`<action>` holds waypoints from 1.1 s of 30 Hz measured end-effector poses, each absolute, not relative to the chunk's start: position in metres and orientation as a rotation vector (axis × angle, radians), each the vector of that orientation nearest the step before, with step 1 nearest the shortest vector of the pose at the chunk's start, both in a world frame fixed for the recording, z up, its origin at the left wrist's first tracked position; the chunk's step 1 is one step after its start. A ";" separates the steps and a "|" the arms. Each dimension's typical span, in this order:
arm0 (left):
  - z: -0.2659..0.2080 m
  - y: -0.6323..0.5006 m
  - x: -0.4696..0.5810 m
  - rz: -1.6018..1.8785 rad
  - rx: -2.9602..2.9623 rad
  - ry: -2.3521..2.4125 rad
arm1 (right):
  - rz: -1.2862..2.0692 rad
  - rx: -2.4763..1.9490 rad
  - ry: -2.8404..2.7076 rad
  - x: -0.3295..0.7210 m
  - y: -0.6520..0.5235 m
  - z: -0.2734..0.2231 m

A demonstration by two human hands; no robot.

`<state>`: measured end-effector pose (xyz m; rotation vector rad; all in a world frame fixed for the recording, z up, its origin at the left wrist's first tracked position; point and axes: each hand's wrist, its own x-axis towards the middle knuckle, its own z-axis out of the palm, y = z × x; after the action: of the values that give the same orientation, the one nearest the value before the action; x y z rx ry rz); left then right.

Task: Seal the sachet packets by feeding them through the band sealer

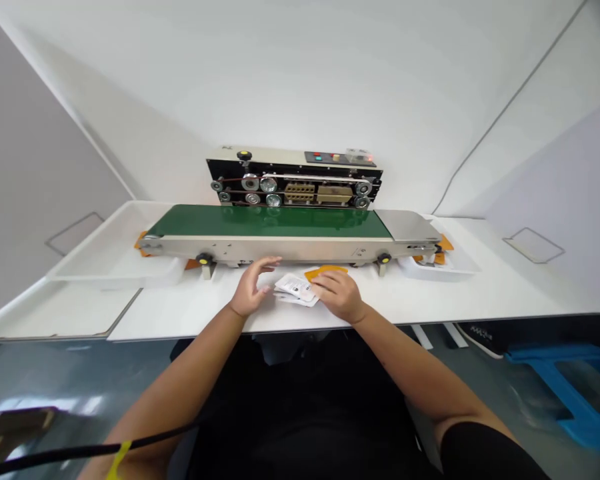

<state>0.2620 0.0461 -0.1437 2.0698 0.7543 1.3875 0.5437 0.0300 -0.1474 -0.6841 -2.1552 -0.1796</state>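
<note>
A small pile of flat white packets [296, 288] with dark print lies on the white table near its front edge, the packets overlapping unevenly. My right hand [339, 295] is closed at the pile's right end, its fingers curled over the packets there. An orange packet [325, 271] shows just behind those fingers; whether they also touch it I cannot tell. To the left of the pile is my left hand [253, 288], fingers apart and bent towards the packets, with nothing in it.
Behind my hands stands a band sealing machine [295, 177] with a green conveyor belt [280, 222]. White bins stand at both ends, the left bin [95, 257] and the right bin [463, 263], with orange packets. A blue plastic stool [570, 373] is on the floor at right.
</note>
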 end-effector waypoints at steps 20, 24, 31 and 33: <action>-0.152 0.053 0.272 0.936 2.521 0.602 | 0.130 -0.853 -2.437 0.537 0.013 -0.166; -0.150 0.051 0.267 1.215 2.415 0.945 | 0.090 -0.871 -2.265 0.532 0.013 -0.165; -0.154 0.048 0.273 1.342 1.651 0.924 | 0.320 -1.003 -1.801 0.482 0.030 -0.164; -0.150 0.045 0.275 1.258 1.602 0.842 | 0.410 -1.046 -1.692 0.474 0.035 -0.165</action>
<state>0.2752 0.0448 -0.1500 1.6016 0.8418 1.2580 0.4739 0.0348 -0.1650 -1.0464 -1.6918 0.4105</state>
